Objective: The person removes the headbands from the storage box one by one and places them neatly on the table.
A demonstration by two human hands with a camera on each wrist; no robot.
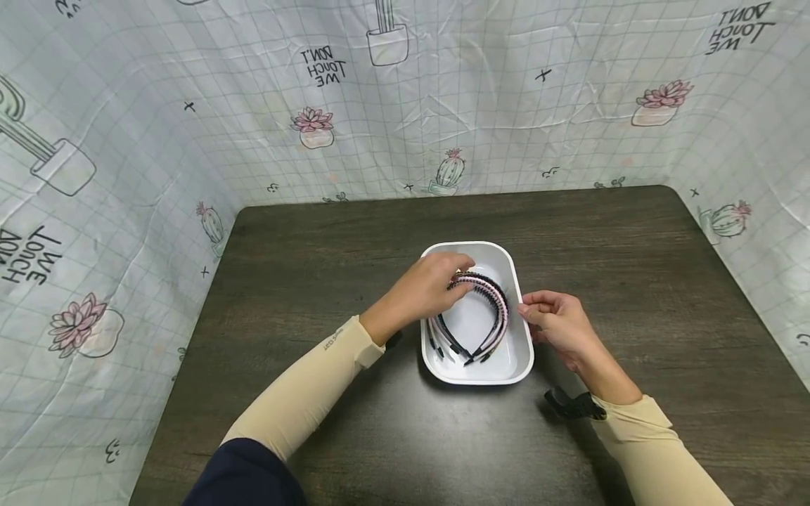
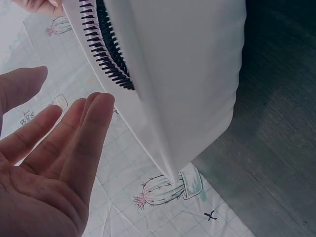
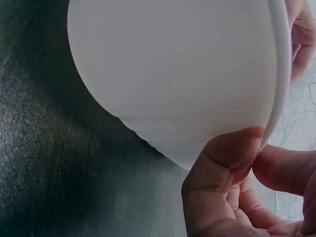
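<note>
A white rectangular tub (image 1: 525, 355) stands on the dark table, and several black and pink headbands (image 1: 504, 316) lie grouped inside it, some with comb teeth. My left hand (image 1: 436, 284) is over the tub's left side, thumb and fingers spread near the top of the headbands. In the left wrist view that hand (image 2: 59, 163) has loosely extended fingers with nothing between them, apart from the toothed headbands (image 2: 106, 61). On the tub's right side, my right hand (image 1: 560, 327) pinches the rim. The right wrist view shows its thumb and index finger (image 3: 234, 145) on the tub's edge.
The dark wood table (image 1: 316, 260) spreads around the tub. A white fabric backdrop (image 1: 240, 91) printed with cacti and writing hangs behind it and at both sides. A black strap (image 1: 572, 405) is at the right wrist.
</note>
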